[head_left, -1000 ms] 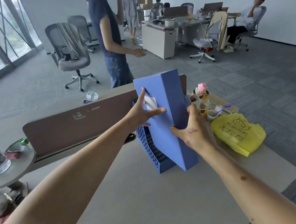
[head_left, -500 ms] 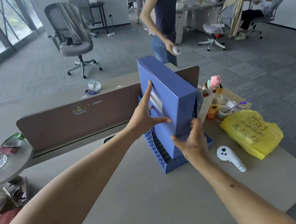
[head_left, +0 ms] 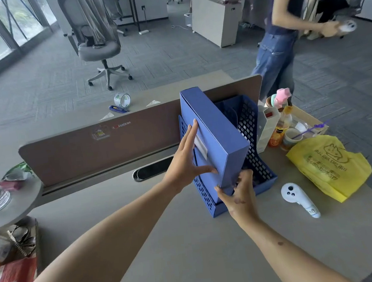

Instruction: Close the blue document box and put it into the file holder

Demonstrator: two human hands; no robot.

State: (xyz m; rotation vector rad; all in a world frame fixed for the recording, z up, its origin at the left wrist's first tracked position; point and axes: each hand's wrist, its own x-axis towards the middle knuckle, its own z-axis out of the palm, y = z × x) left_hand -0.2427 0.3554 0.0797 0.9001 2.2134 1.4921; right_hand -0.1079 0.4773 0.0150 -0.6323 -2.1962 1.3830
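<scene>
Inside the file holder (head_left: pixel 252 134), both hands' grip, left (head_left: pixel 186 161) flat, right (head_left: pixel 239 195) pinching, steadies the document box (head_left: pixel 216 137).

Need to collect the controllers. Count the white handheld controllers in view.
2. One white controller lies on the desk between the file holder and the yellow bag; the other controller is in the standing person's hand at top right, blurred. Others may be hidden behind clutter.
</scene>
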